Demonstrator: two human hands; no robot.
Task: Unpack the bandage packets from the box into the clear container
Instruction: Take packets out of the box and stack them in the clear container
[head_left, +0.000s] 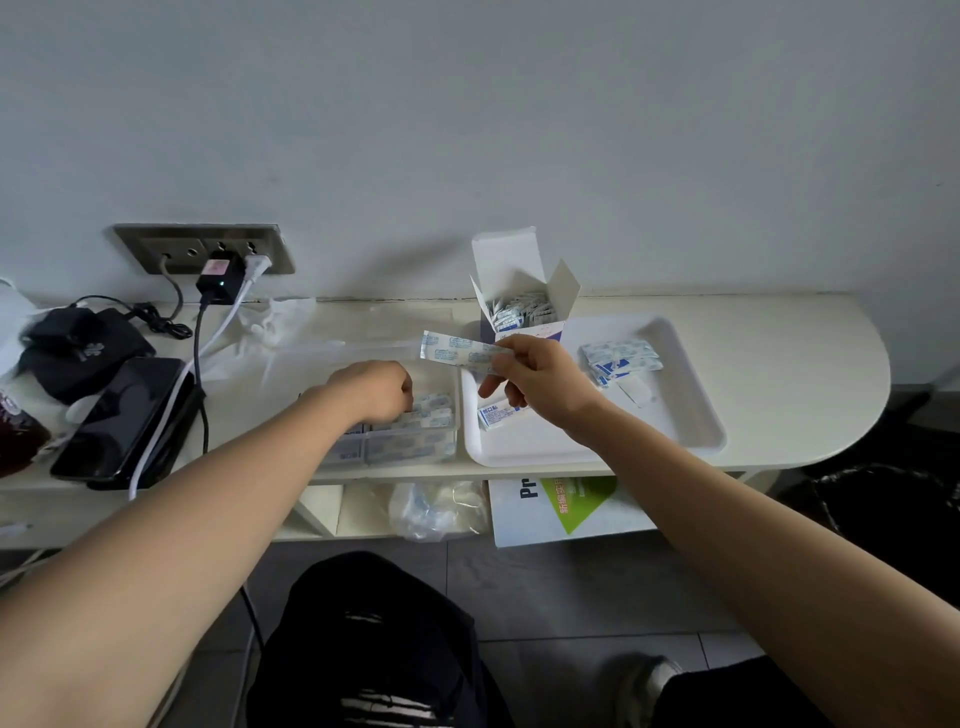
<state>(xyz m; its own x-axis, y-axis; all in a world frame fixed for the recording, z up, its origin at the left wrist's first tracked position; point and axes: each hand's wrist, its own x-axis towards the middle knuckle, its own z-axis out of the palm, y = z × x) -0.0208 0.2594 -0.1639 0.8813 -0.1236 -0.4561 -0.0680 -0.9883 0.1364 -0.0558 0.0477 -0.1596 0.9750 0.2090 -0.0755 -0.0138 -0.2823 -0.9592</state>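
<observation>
An open white bandage box (524, 291) stands at the back of the shelf with several packets inside. In front of it my right hand (535, 379) pinches a strip of bandage packets (457, 351) that juts out to the left, above the table. My left hand (376, 389) reaches down into the clear container (415, 441), its fingers curled among the packets lying there; whether it holds one is hidden.
A white tray (691, 415) at the right holds a pile of loose packets (618, 358) and a small white-blue box (498, 415). At the left lie a dark phone (119, 415), cables, a black pouch and a wall socket strip (202, 252).
</observation>
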